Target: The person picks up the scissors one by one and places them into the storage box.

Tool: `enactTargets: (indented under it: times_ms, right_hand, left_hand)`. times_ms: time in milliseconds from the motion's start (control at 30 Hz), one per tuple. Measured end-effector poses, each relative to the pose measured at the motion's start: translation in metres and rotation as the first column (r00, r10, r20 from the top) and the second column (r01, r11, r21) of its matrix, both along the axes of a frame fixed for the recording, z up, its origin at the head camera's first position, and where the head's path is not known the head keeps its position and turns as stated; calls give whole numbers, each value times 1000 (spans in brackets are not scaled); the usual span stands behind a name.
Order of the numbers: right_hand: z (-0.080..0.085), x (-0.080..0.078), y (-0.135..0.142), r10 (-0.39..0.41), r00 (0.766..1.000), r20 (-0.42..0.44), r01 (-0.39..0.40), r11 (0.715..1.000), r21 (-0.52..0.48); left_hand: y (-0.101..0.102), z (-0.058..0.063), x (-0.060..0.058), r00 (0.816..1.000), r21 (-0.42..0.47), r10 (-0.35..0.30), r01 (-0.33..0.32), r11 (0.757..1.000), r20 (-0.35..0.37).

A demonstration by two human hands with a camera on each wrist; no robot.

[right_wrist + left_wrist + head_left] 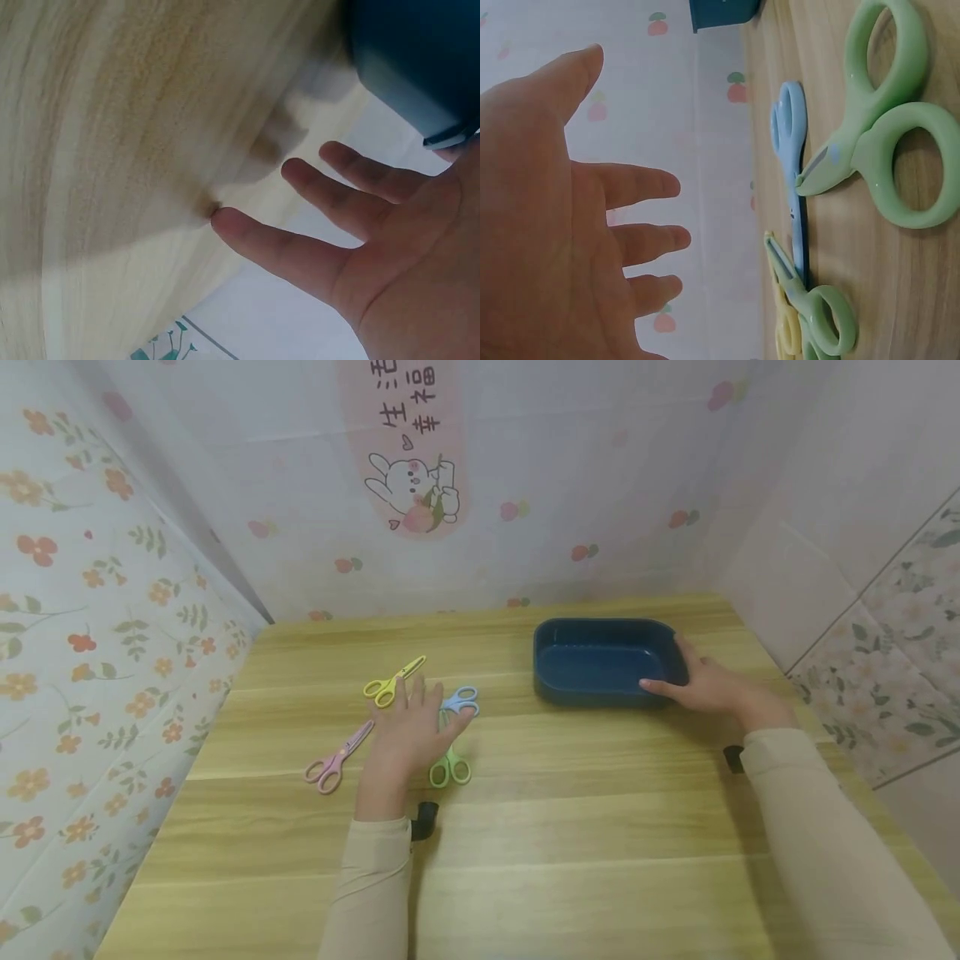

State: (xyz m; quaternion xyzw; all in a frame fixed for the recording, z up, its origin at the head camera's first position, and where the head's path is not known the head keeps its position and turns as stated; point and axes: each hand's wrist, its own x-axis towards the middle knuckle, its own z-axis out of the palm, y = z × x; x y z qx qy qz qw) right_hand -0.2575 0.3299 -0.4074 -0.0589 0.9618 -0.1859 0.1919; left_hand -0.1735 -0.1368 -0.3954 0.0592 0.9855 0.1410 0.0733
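My left hand [405,735] hovers over several scissors, its fingers spread and holding nothing. Around it lie yellow scissors [386,687], pink scissors [341,757], blue scissors [459,700] and green scissors [450,768]. The left wrist view also shows a second pair of green scissors [817,315] beside the yellow ones; in the head view my hand hides that pair. A dark blue bin [600,697] stands at the back right. At its right end is my right hand [705,685], thumb over the rim. Its other fingers look straight and spread in the right wrist view, apart from the bin wall.
The wooden table [585,860] ends at a patterned cloth backdrop [487,560]. A flowered cloth [112,693] hangs on the left and a pale panel [847,568] on the right. Black wrist devices [425,821] show below both hands.
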Motion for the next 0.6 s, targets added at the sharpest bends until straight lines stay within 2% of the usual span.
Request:
enactTargets:
  times_ms: [233,433,600]
  right_hand:
    - [1,1,0,35,999,14,-35,999,-4]
    - [-2,0,5,45,999,13,-45,999,-15]
    - [-2,0,5,50,998,44,-48,998,-35]
  left_hand:
    - [1,-1,4,999,43,9,-11,999,49]
    - [1,-2,9,997,19,5,-7,1000,82]
    - [1,-4,16,991,33,3,-8,999,135]
